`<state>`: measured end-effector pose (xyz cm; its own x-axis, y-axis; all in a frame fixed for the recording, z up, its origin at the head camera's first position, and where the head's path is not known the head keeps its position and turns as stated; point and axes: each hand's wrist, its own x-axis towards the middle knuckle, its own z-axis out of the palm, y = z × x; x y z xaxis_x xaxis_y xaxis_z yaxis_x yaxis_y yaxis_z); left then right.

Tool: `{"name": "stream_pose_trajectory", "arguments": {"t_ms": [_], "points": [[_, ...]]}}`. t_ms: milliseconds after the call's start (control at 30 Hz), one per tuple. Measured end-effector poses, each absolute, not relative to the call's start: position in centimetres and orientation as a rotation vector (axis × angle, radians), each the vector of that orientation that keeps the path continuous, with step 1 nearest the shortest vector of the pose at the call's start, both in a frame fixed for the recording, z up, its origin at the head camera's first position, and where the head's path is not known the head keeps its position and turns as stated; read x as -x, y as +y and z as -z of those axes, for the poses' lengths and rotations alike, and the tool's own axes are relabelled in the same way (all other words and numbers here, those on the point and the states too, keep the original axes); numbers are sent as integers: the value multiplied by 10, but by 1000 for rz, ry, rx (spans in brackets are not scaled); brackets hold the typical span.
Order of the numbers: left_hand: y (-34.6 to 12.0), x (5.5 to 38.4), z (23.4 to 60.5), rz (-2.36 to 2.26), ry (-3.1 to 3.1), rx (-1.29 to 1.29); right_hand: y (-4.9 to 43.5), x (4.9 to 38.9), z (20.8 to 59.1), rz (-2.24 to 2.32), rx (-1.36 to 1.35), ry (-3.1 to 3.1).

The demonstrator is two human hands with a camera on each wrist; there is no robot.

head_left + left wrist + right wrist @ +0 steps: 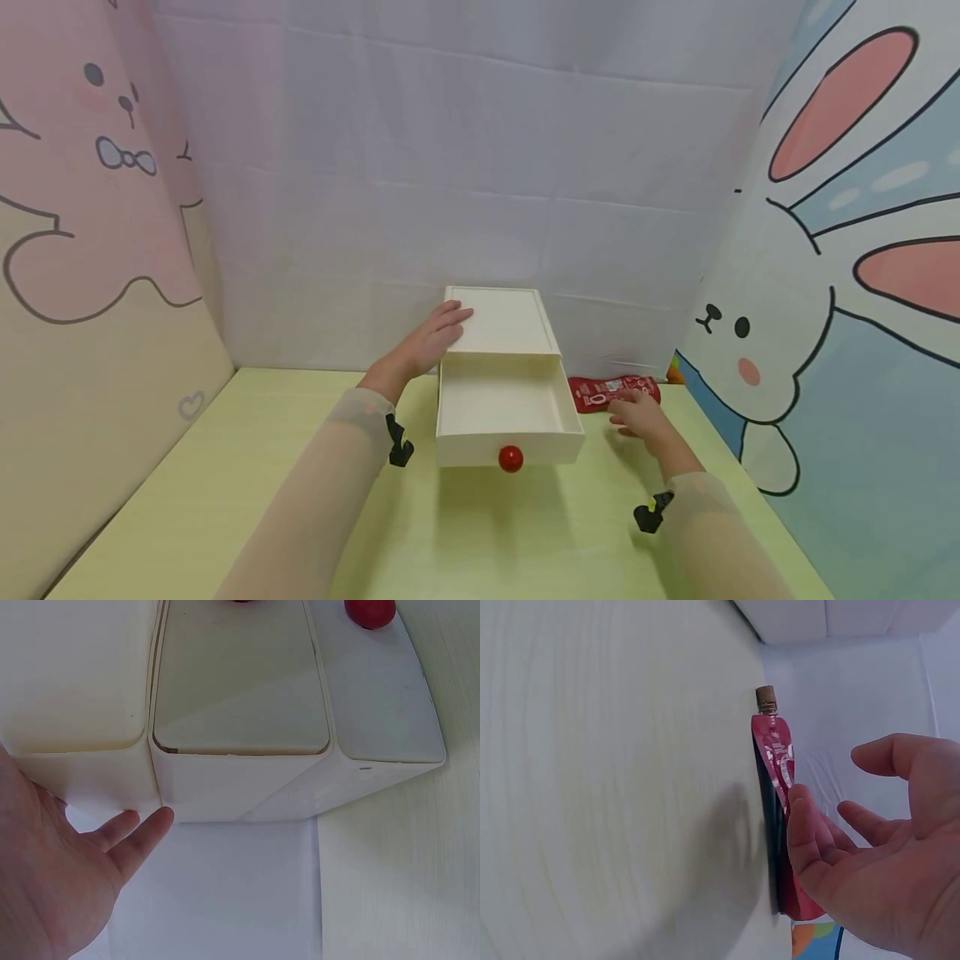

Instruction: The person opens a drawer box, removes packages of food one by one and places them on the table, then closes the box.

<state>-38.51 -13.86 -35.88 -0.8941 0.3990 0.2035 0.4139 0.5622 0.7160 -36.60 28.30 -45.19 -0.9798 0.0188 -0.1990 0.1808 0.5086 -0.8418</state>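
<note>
A white drawer cabinet point(502, 321) stands against the back cloth, its top drawer point(498, 400) pulled out and bare inside. The drawer front carries a round red knob point(511, 458). My left hand point(438, 333) rests on the left edge of the cabinet's top, fingers extended; the left wrist view has this hand point(67, 877) beside the white casing. To the right of the cabinet, a red pouch point(592, 395) lies on the table by the back cloth. My right hand point(641, 417) is right at the pouch, thumb apart and fingers loosely bent. The right wrist view shows the pouch's cork-coloured cap point(766, 696).
Lower drawers with a red knob point(370, 610) show in the left wrist view. The pale table point(285, 483) runs to a white cloth point(450, 150) behind. Printed panels with a pink animal point(112, 108) and a rabbit point(780, 358) flank both sides.
</note>
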Motion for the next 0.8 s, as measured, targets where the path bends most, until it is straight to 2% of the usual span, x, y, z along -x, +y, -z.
{"name": "stream_pose_trajectory", "arguments": {"t_ms": [400, 800], "points": [[-138, 381, 357, 1296, -2755, 724, 261, 350, 411, 1467, 82, 2681], [-138, 383, 358, 1297, -2752, 724, 225, 303, 347, 1502, 406, 2779]]}}
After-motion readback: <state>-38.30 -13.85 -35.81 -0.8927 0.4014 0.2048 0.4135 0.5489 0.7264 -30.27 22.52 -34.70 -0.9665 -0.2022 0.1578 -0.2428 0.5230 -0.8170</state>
